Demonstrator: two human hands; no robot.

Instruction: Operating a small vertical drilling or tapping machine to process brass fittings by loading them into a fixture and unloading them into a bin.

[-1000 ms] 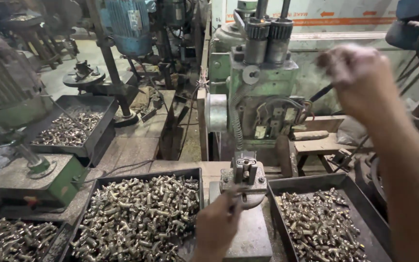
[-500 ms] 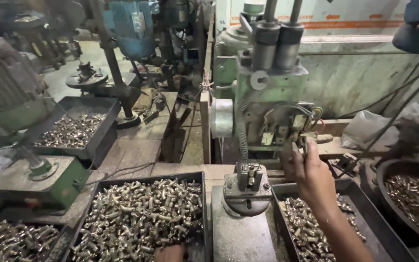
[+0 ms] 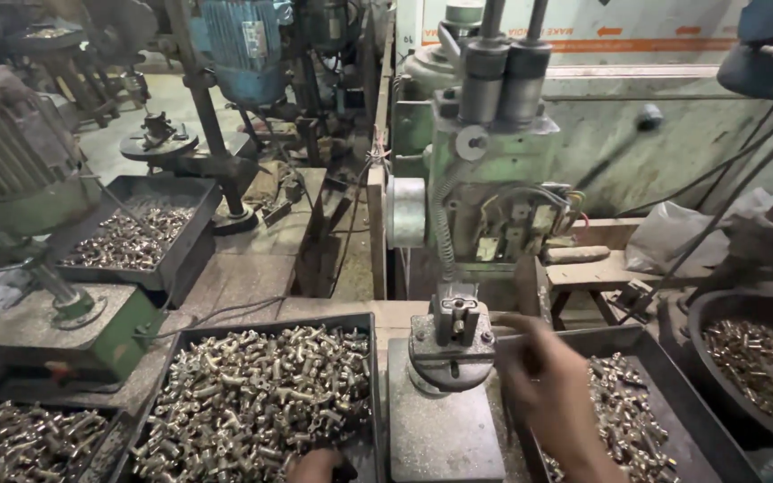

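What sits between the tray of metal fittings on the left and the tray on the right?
In the head view, the machine's grey base plate with its round fixture lies between the left tray and right tray.

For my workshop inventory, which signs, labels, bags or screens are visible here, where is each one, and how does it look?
Sign: top right on the wall behind the green machine; long pale board with an orange stripe, arrow and lettering.
Label: top left, on the blue motor; small pale rectangle.
Bag: right of the machine on the wooden bench; crumpled whitish plastic.
Screens: none in view.
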